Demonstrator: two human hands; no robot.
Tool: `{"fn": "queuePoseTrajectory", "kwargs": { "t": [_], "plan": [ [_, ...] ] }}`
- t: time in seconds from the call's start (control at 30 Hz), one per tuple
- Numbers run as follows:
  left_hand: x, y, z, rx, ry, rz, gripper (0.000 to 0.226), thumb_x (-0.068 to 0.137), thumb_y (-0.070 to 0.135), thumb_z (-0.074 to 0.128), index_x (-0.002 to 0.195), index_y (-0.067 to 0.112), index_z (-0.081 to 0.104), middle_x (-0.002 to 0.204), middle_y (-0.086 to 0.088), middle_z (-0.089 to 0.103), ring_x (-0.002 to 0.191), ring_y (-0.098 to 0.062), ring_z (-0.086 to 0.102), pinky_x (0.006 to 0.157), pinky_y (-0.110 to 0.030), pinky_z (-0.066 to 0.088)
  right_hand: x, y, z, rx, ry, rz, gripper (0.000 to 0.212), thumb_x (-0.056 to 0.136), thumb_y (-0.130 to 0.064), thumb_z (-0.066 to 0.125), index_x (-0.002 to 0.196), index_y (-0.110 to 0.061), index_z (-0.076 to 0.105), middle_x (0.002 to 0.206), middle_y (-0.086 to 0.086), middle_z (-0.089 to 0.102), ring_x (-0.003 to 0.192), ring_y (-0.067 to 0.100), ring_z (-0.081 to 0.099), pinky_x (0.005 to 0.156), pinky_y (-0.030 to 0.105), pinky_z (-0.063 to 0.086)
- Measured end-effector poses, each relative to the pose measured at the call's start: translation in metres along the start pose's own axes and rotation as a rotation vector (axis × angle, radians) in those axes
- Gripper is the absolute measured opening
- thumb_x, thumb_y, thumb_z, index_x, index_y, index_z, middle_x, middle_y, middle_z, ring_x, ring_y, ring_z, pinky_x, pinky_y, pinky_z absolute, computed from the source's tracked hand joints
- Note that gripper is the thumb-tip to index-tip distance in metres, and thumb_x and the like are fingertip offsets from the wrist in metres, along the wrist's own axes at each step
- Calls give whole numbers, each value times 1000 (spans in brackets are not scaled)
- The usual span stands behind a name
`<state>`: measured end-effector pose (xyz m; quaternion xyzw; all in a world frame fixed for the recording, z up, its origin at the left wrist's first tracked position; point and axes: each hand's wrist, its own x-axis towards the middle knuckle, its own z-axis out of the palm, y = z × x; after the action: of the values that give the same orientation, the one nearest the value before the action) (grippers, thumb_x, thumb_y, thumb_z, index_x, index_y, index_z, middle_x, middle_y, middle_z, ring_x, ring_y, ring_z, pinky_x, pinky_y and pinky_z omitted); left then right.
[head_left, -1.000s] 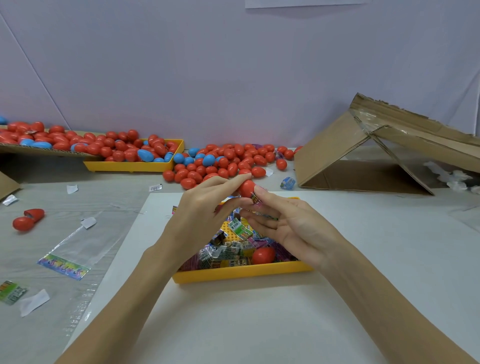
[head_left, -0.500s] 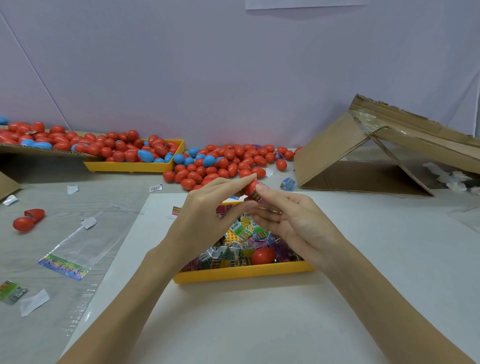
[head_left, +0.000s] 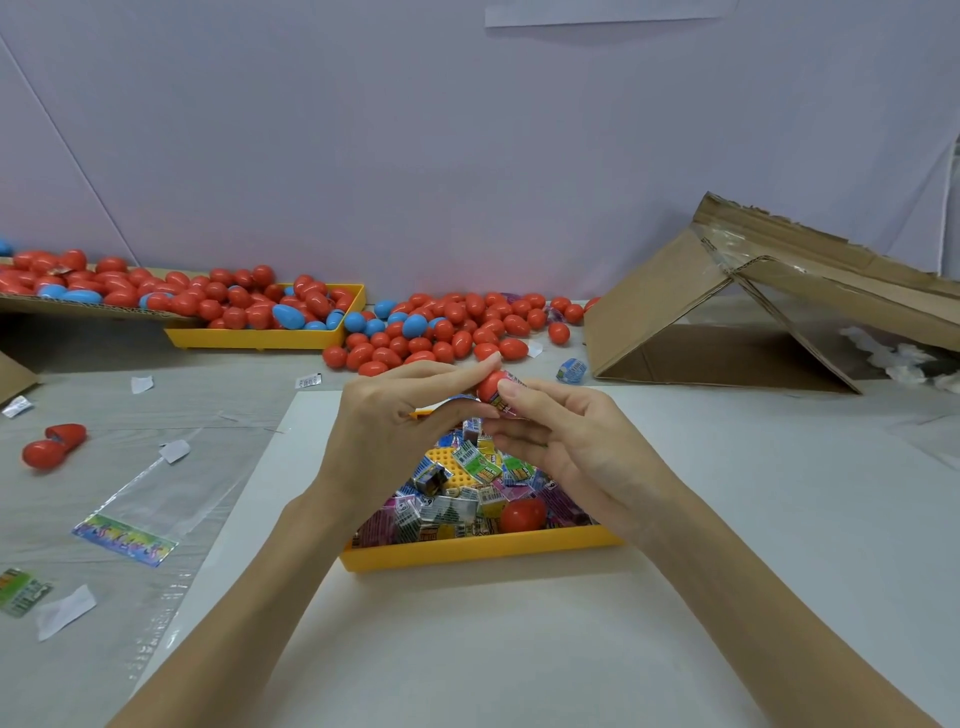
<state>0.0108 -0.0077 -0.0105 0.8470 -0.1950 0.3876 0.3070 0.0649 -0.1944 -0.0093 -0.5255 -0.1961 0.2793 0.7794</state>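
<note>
Both hands meet above a yellow tray (head_left: 483, 551) full of small printed packets. My left hand (head_left: 395, 431) pinches a red plastic egg half (head_left: 489, 385) between fingertips and thumb. My right hand (head_left: 566, 447) pinches a small printed packet (head_left: 506, 402) against the egg, its thumb on top. Another red egg (head_left: 522, 515) lies in the tray among the packets (head_left: 447, 506).
A heap of red and blue eggs (head_left: 441, 332) lies by the back wall, beside a second yellow tray (head_left: 260, 338) of eggs. An open red egg (head_left: 52, 444) and clear plastic bags (head_left: 145, 499) lie at left. A torn cardboard box (head_left: 753, 322) stands at right.
Both hands shifted slightly right and closer together around the egg half, with the packet pressed nearer to it.
</note>
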Motion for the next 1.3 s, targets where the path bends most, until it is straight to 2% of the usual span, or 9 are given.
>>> {"fn": "queuePoseTrajectory", "kwargs": {
  "t": [0.1, 0.2, 0.3, 0.4, 0.53, 0.7, 0.87, 1.07, 1.3],
  "plan": [
    [1, 0, 1, 12, 21, -1, 45, 82, 16, 79, 125, 4, 71, 111, 0, 75, 100, -9, 71, 94, -20, 57, 2, 2, -1, 76, -20, 17, 24, 90, -34, 73, 102, -16, 83, 105, 11, 78, 98, 19, 75, 85, 25, 59],
    [2, 0, 3, -96, -42, -111, 47, 85, 11, 80, 130, 5, 69, 124, -2, 73, 116, -13, 69, 101, -29, 55, 4, 6, -2, 98, 9, -29, 27, 89, -31, 73, 106, -12, 82, 105, 12, 78, 97, 19, 74, 85, 24, 59],
    [1, 4, 6, -398, -130, -338, 38, 97, 10, 68, 135, 11, 66, 132, 5, 71, 127, -8, 63, 104, -25, 52, 4, 10, -7, -252, 150, -219, 31, 90, -28, 77, 119, -17, 76, 105, 0, 79, 97, 15, 76, 83, 22, 59],
    [2, 8, 11, -550, -7, -504, 38, 95, 24, 68, 133, 14, 69, 124, 6, 74, 120, -8, 68, 97, -22, 55, 5, 16, -9, -632, 277, -458, 33, 90, -21, 81, 121, -21, 73, 103, -7, 75, 92, 14, 73, 82, 26, 60],
    [-1, 10, 18, -604, 79, -578, 39, 82, 22, 81, 119, 11, 76, 106, 2, 80, 105, -13, 75, 89, -23, 59, 5, 24, -4, -817, 298, -626, 36, 91, -17, 79, 126, -18, 71, 114, -3, 68, 97, 12, 70, 84, 27, 60],
    [-3, 9, 21, -684, 120, -620, 34, 83, 16, 80, 116, 8, 77, 106, -2, 80, 105, -18, 76, 89, -28, 61, 4, 28, -1, -953, 343, -742, 41, 91, -15, 79, 131, -11, 69, 116, 2, 67, 97, 12, 68, 85, 26, 59],
    [-1, 9, 15, -705, 69, -619, 31, 84, 21, 79, 114, 14, 78, 103, -1, 80, 101, -18, 77, 84, -24, 61, 3, 25, -3, -985, 341, -751, 43, 91, -17, 79, 132, -10, 69, 115, 3, 67, 100, 13, 67, 87, 30, 58],
    [0, 9, 16, -766, 84, -690, 30, 82, 26, 80, 111, 21, 81, 106, -3, 80, 104, -20, 76, 89, -30, 61, 2, 21, -1, -895, 343, -712, 42, 90, -22, 81, 129, -15, 68, 116, -3, 70, 100, 10, 69, 88, 28, 60],
    [1, 10, 16, -725, 114, -647, 29, 85, 21, 75, 113, 12, 78, 104, -3, 80, 102, -20, 76, 83, -24, 61, 0, 19, -1, -863, 327, -714, 34, 90, -28, 77, 121, -15, 71, 109, -6, 72, 98, 11, 71, 87, 27, 59]
  ]
}}
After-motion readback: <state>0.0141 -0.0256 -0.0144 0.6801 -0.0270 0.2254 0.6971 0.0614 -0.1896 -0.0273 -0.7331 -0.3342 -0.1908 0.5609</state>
